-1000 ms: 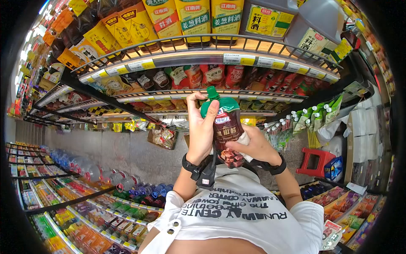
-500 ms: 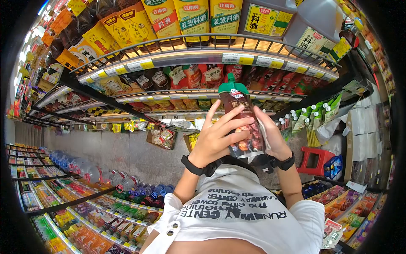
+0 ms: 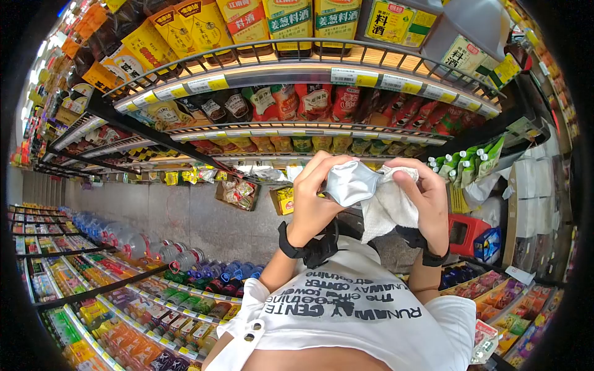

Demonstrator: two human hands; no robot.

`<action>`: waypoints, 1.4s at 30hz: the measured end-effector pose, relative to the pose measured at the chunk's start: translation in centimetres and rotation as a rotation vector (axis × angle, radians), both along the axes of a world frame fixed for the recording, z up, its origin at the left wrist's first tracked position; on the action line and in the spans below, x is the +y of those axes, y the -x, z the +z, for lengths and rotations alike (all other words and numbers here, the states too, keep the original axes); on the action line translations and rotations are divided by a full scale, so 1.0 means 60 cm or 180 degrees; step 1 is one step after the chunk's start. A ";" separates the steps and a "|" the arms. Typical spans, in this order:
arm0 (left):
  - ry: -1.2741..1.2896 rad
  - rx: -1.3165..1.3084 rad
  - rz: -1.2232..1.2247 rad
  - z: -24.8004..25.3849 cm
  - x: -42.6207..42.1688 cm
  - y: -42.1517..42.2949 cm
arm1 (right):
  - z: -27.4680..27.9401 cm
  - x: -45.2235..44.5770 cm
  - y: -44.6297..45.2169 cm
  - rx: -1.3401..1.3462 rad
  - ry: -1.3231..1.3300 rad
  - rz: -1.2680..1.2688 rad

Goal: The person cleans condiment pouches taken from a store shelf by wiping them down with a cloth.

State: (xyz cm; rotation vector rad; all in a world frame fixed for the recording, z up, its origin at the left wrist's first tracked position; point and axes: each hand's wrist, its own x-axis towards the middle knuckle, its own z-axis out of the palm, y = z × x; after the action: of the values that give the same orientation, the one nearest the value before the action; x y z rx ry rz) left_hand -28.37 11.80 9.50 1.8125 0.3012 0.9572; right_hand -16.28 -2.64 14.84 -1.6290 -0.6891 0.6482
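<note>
My left hand is wrapped round a sauce pouch, whose silvery bottom faces up at me; its printed front and green cap are out of sight. In my right hand is a crumpled white cloth, pinched between thumb and fingers and hanging down beside the pouch. The cloth's upper edge touches or nearly touches the pouch's right edge. Both hands are above the floor, in front of the lower shelf, where several pouches stand in a row. Dark bands circle both wrists.
Yellow-labelled bottles and big jugs fill the top shelf. Boxes of packets sit on the floor. At right are a red stool and hanging green pouches. Shelves of drinks stand at lower left.
The pouch has been tipped so its silvery bottom shows instead of its dark front. My left hand has shifted from its front to its side, and the white cloth now shows clearly in my right hand.
</note>
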 end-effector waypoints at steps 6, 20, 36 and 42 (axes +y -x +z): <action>-0.0042 -0.0179 -0.0159 -0.002 0.007 -0.002 | -0.027 -0.001 -0.007 -0.0445 0.0116 0.0767; -0.0087 0.0159 0.0394 -0.015 -0.012 -0.005 | 0.001 0.046 0.062 -0.3278 -0.0533 0.0223; -0.0927 -0.0169 0.0263 -0.005 0.008 -0.003 | -0.006 -0.029 -0.008 -0.2393 -0.0532 0.0911; -0.4005 -0.0982 -0.0922 0.039 0.018 0.050 | 0.023 -0.010 -0.063 -0.1808 -0.0189 0.0084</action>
State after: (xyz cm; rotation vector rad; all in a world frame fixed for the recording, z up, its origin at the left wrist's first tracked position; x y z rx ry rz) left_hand -31.37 12.88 11.85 2.6162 -0.9469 1.3086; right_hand -12.49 -3.26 16.19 -1.7615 -1.1276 0.1695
